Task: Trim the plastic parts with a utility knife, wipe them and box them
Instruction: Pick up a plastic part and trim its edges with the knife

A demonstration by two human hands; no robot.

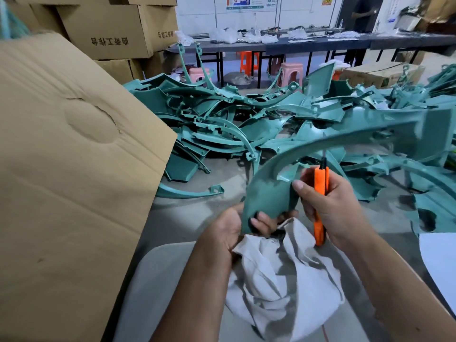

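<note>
One cardboard flap [69, 149], far left of the held plastic part [308, 154]; behind it, stacked cardboard boxes [111, 33], at least four. One left hand [237, 230], at the part's lower end, fingers curled round its edge and bunching one white cloth [278, 275] beneath. One teal curved part, raised above the grey counter [187, 218]. One right hand [333, 206], just right of that end, gripping one orange utility knife [319, 206], tip up against the part. Behind the part: a heap of teal parts [222, 119], too many to count. Beyond: long tables, four plastic stools [291, 74], white wall.
</note>
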